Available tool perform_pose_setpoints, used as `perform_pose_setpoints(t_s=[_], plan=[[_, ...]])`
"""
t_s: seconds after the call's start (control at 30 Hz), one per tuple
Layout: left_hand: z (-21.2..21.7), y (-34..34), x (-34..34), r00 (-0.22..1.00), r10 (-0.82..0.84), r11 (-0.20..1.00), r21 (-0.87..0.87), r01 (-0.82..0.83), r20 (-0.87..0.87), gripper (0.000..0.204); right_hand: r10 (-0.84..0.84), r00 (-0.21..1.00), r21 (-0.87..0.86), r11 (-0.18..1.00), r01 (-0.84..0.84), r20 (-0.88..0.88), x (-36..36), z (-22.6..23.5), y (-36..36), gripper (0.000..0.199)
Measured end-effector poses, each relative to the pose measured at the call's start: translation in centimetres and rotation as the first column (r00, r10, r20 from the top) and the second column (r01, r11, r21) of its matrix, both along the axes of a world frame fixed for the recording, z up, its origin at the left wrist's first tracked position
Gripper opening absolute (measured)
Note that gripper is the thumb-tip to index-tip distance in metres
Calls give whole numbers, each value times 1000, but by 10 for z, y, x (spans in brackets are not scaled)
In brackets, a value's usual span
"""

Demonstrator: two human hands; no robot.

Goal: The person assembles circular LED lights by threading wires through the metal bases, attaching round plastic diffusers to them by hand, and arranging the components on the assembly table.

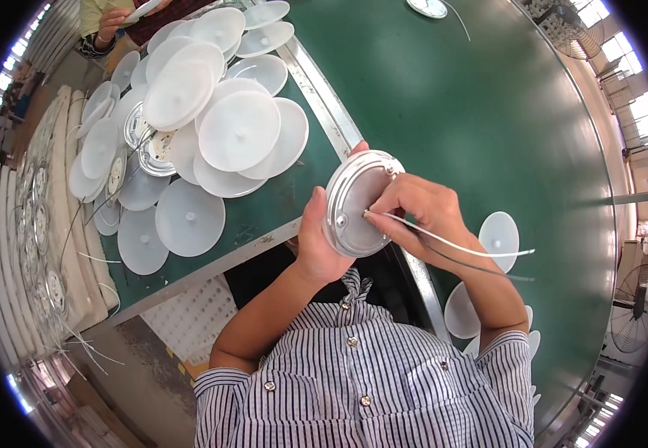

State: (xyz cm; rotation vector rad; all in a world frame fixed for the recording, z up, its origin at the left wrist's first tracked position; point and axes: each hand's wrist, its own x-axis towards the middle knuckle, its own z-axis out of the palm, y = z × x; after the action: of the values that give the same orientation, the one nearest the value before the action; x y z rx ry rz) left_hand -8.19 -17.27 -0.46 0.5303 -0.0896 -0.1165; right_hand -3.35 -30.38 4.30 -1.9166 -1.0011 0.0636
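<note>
My left hand (318, 246) is wrapped round the edge of a round silvery metal lamp base (352, 193), holding it tilted up in front of my chest. Its hollow side, with small round fittings near the rim, faces me. At the middle of that base, my right hand (427, 207) is closed in a pinch on the wires. A white wire (473, 248) and a grey wire (481, 267) trail out from under its fingers to the right, their ends loose over the green belt. The fingertips hide where the wires meet the base.
Frosted white round covers (240, 131) are heaped on the green table (216, 250) at left, with some lamp plates (156, 153) among them. More covers (499, 240) lie on the green belt (443, 97) at right. A co-worker's hand (113, 22) shows top left. Wired plates (40, 228) lean farther left.
</note>
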Motion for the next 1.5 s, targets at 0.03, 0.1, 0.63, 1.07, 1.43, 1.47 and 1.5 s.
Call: perform_pose_setpoints(t_s=[0.03, 0.1, 0.63, 1.07, 1.43, 1.47, 1.5], plan=[[0, 0, 0, 1000, -2, 1000, 1, 2, 1, 75, 34, 999, 9, 999, -34, 30, 1, 0, 1, 14], [0, 0, -1, 1000, -23, 1000, 18, 24, -16, 76, 66, 996, 17, 998, -67, 60, 2, 1, 0, 14], [-1, -4, -1, 998, -47, 998, 48, 45, 35, 80, 268, 951, -91, 962, -257, 151, 9, 4, -9, 14], [1, -2, -2, 997, -77, 996, 44, 76, 32, 81, 300, 936, -105, 953, -284, 185, 10, 8, -6, 16], [2, -2, -1, 988, -122, 989, -69, 129, 97, 77, 299, 927, -183, 948, -261, 227, 8, 18, -3, 17], [2, -1, -2, 989, -121, 990, -58, 126, 90, 77, 284, 927, -198, 951, -239, 245, 8, 18, -2, 18], [2, -1, -1, 989, -123, 991, -47, 127, 84, 78, 281, 928, -197, 952, -236, 245, 9, 18, -2, 18]])
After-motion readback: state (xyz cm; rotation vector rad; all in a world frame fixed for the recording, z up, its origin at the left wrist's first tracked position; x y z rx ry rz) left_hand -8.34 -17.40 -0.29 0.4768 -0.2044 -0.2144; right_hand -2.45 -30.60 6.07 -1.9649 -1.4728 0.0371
